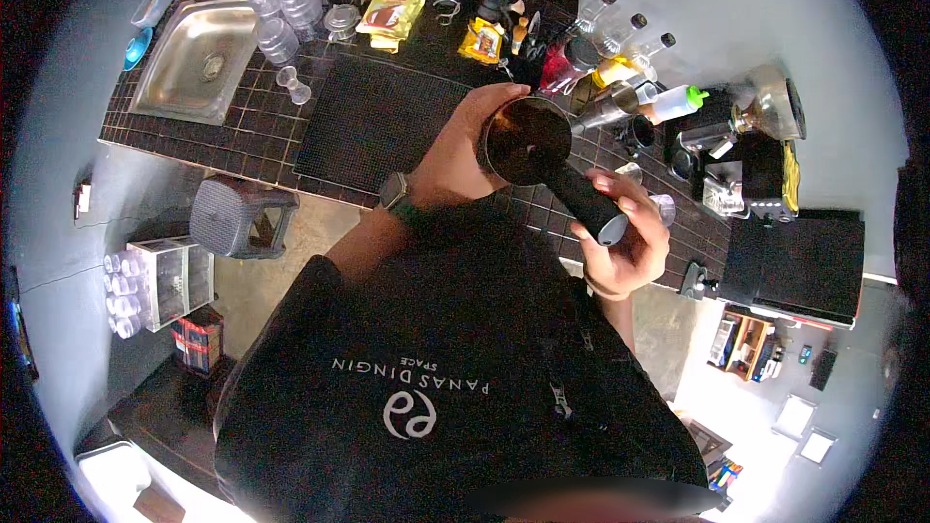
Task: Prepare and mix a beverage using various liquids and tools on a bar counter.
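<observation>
My left hand (465, 142), with a watch on its wrist, wraps around the side of a round, thin-rimmed vessel (527, 132). The vessel has a dark brown inside and a thick black handle, much like a coffee portafilter; its exact kind is unclear. The fingers and thumb of my right hand (628, 240) grip the handle near its grey end cap. Both hands hold it above the black tiled counter (534, 203). To its left lies a black ribbed mat (385, 120); a metal cup (610, 105) is just right of the vessel.
A steel sink (196, 62), stacked clear cups (280, 14) and an hourglass-shaped jigger (293, 85) are on the left. Capped bottles (617, 33), a green-tipped squeeze bottle (679, 102) and a glass-hoppered machine (770, 109) stand right. A grey stool (240, 218) is below the counter.
</observation>
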Action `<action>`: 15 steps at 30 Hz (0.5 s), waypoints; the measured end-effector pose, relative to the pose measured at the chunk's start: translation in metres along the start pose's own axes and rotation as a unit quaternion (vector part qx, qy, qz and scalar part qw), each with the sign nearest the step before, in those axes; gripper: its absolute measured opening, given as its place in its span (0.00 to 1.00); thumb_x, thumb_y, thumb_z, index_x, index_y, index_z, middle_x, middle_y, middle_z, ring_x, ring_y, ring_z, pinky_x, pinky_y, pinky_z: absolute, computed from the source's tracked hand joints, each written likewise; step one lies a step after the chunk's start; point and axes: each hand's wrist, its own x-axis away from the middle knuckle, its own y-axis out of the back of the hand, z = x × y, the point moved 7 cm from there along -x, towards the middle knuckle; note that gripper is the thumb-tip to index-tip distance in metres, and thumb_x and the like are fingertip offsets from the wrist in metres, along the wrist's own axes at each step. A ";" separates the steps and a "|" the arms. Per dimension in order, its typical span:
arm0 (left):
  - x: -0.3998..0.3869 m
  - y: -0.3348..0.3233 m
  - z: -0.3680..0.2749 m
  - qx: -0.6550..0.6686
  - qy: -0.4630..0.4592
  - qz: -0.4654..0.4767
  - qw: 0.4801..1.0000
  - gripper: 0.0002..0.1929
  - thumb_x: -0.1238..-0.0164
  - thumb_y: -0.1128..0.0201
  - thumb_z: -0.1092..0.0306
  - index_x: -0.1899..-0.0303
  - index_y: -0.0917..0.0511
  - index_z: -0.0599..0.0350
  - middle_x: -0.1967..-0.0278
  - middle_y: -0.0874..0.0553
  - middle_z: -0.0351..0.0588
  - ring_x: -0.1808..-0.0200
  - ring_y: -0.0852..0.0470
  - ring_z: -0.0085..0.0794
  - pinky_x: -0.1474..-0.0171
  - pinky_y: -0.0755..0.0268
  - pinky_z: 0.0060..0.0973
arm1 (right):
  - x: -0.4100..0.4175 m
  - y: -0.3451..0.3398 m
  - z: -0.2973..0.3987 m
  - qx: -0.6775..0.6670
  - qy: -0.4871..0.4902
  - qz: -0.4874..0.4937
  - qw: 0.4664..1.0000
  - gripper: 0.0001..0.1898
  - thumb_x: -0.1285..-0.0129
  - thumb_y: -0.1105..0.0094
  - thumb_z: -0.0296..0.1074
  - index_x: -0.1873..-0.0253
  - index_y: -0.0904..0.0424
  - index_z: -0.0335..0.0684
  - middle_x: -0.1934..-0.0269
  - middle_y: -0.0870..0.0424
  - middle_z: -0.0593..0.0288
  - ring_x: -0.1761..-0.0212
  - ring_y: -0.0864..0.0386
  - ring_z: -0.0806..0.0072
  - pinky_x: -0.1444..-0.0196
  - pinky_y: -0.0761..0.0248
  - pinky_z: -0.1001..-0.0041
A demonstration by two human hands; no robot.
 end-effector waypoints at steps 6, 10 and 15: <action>0.003 0.002 0.002 0.054 -0.009 -0.016 0.998 0.50 0.58 0.14 0.72 0.28 0.33 0.54 0.33 0.27 0.55 0.31 0.25 0.47 0.28 0.30 0.39 | -0.002 -0.001 0.002 -0.002 0.006 0.009 1.000 0.31 0.40 0.21 0.30 0.37 0.30 0.32 0.49 0.15 0.36 0.48 0.14 0.48 0.43 0.18 0.49; 0.003 0.003 -0.001 -0.006 -0.012 -0.014 1.000 0.48 0.53 0.17 0.76 0.28 0.35 0.56 0.31 0.24 0.53 0.32 0.21 0.40 0.29 0.29 0.36 | -0.003 -0.001 0.004 -0.011 0.007 0.008 1.000 0.30 0.40 0.22 0.30 0.37 0.30 0.32 0.50 0.15 0.36 0.48 0.14 0.48 0.44 0.18 0.49; 0.005 0.003 0.003 -0.014 -0.018 -0.023 0.999 0.48 0.53 0.18 0.76 0.28 0.35 0.55 0.31 0.24 0.53 0.32 0.21 0.40 0.29 0.29 0.36 | -0.001 -0.001 0.001 -0.039 0.007 -0.011 0.999 0.31 0.44 0.20 0.27 0.38 0.28 0.32 0.50 0.14 0.35 0.48 0.13 0.47 0.45 0.18 0.50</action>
